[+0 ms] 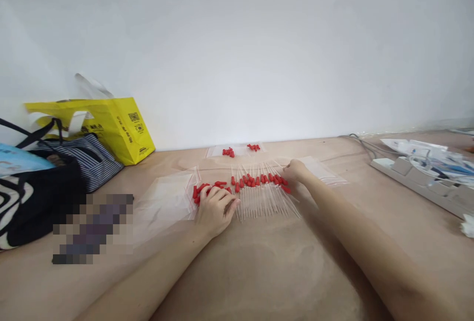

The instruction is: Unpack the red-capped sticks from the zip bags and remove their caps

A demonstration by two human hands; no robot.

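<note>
A row of thin clear glass dropper tubes (259, 205) lies side by side on the table, with red rubber bulbs (257, 180) around their middles. Just left of the row, my left hand (216, 210) is over a loose pile of red bulbs (202, 190), its fingers curled down among them; the fingertips are partly hidden. At the far right end of the row, my right hand (295, 169) is closed in a pinch at the upper tip of a glass tube. Its fingertips are small and hard to make out.
Clear zip bags (166, 192) lie left of the pile, another bag (322, 170) right. More red bulbs (228, 152) sit on a bag by the wall. A yellow bag (126, 128) and striped pouch (94, 160) stand left; a power strip (418, 182) with cables lies right.
</note>
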